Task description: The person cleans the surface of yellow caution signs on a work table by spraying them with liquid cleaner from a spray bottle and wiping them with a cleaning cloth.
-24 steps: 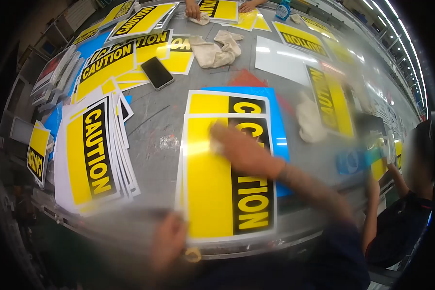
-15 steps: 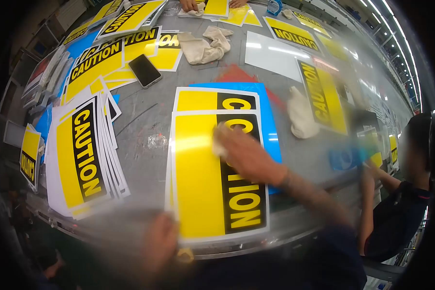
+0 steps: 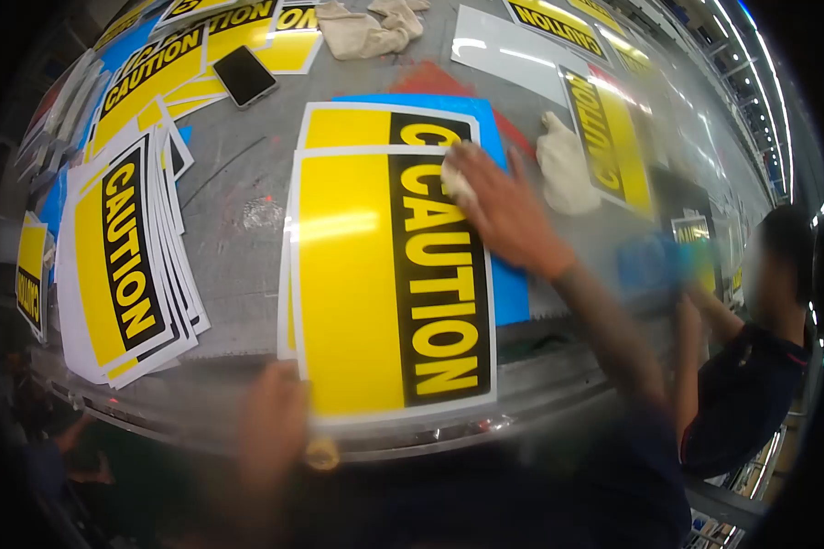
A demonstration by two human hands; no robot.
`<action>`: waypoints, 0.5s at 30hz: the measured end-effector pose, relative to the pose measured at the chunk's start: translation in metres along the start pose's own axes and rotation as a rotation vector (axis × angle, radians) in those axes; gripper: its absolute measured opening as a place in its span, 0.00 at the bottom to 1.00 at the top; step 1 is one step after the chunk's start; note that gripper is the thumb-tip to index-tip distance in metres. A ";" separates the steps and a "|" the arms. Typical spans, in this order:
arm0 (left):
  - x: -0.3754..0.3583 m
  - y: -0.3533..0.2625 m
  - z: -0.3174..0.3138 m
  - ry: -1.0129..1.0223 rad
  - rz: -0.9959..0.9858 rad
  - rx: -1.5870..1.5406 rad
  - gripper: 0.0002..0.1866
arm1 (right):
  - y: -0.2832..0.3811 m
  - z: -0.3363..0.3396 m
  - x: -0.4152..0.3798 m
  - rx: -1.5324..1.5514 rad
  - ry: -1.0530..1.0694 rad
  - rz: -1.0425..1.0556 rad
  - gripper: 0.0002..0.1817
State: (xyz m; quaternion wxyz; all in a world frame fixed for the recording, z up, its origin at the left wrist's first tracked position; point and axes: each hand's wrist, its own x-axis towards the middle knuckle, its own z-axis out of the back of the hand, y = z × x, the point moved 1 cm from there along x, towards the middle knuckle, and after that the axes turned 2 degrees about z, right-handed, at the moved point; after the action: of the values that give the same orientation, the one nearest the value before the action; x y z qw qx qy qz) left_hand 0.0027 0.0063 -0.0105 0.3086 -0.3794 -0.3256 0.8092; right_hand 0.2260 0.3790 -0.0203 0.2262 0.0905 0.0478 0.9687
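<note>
A yellow-and-black caution sign (image 3: pixel 350 293) lies in front of me, overlapping another caution sign (image 3: pixel 348 128) beneath it, with a blue sheet (image 3: pixel 513 293) under both. My right hand (image 3: pixel 508 215) presses a small white cloth (image 3: pixel 458 183) on the black band near the top right of the upper sign. Its fingers are bent over the cloth, which is partly hidden. At the sign's lower left corner, my left hand (image 3: pixel 279 412) is blurred, with its fingers curled at the edge. A yellowish ring-shaped thing (image 3: pixel 322 454) shows beside it, under the sign's front edge.
To the left lies a fanned stack of caution signs (image 3: pixel 124 247). A phone (image 3: pixel 244 76) and a crumpled cloth glove (image 3: pixel 366 35) lie farther back. Another white cloth (image 3: pixel 566 169) rests on the right, beside a caution sign (image 3: pixel 604 137). A co-worker (image 3: pixel 751 366) stands at the right.
My right hand has slid with the cloth toward the upper right of the sign, uncovering its letters. My left hand stays by the lower left corner. The whole view has shifted.
</note>
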 end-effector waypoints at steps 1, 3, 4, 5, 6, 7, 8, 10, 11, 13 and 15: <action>-0.003 -0.001 0.000 0.011 0.010 0.008 0.12 | -0.007 0.001 0.001 0.026 -0.031 -0.032 0.33; -0.002 -0.005 0.001 0.001 0.021 0.008 0.12 | 0.018 -0.001 -0.010 0.061 -0.028 -0.020 0.34; -0.002 -0.008 0.002 0.003 0.042 -0.002 0.12 | 0.034 0.006 -0.024 0.059 -0.008 0.012 0.35; -0.001 -0.011 0.003 0.011 0.048 -0.001 0.12 | 0.046 0.013 -0.038 0.058 0.065 0.032 0.36; -0.001 -0.014 0.005 0.016 0.054 -0.001 0.12 | 0.056 0.015 -0.053 0.098 0.152 0.031 0.38; -0.002 -0.015 0.005 0.028 0.065 0.004 0.12 | 0.067 0.020 -0.070 0.155 0.233 0.042 0.39; -0.001 -0.016 0.006 0.032 0.071 -0.018 0.12 | 0.080 0.027 -0.084 0.177 0.322 0.078 0.39; -0.001 -0.016 0.006 0.051 0.086 -0.055 0.13 | 0.100 0.040 -0.108 0.315 0.463 0.197 0.38; -0.001 -0.015 0.005 0.059 0.082 -0.082 0.14 | 0.106 0.041 -0.117 0.374 0.531 0.254 0.37; -0.003 -0.015 0.004 0.051 0.070 -0.133 0.16 | 0.110 0.043 -0.125 0.385 0.551 0.396 0.37; -0.005 -0.023 0.010 0.107 0.087 -0.131 0.20 | 0.103 0.040 -0.120 0.384 0.529 0.492 0.37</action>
State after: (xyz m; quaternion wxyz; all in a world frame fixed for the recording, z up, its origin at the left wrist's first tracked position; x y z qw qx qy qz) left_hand 0.0034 0.0136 0.0139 0.2644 -0.4554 -0.3442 0.7773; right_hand 0.2956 0.2359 0.0140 -0.0531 -0.1125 0.2612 0.9572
